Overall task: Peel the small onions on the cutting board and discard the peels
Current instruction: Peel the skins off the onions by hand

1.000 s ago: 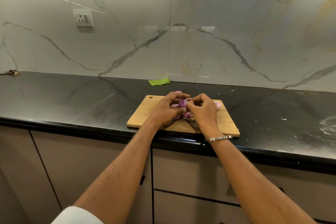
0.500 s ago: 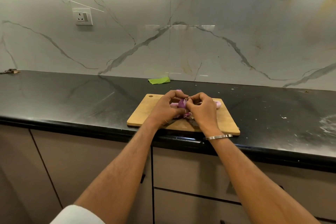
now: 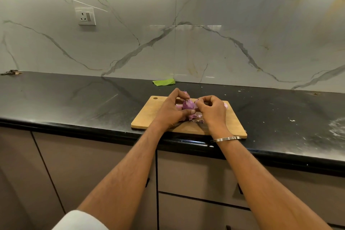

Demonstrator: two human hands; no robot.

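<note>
A wooden cutting board (image 3: 147, 117) lies on the black counter near its front edge. Over the board my left hand (image 3: 170, 111) grips a small purple onion (image 3: 188, 104) between thumb and curled fingers. My right hand (image 3: 211, 109), with a metal bangle on the wrist, pinches the skin at the onion's right side. Loose pink peels (image 3: 195, 116) lie on the board under the hands. Another pale onion piece (image 3: 225, 106) peeks out behind my right hand; most of it is hidden.
A green scrap (image 3: 164, 82) lies at the foot of the marble wall behind the board. White specks and a smear (image 3: 336, 127) mark the counter at the right. A wall socket (image 3: 85, 16) sits high on the left. Cabinet doors run below the counter.
Both hands stay over the board on the same onion. My right fingers have shifted slightly at its skin, and the hands have parted a little so more of the onion shows.
</note>
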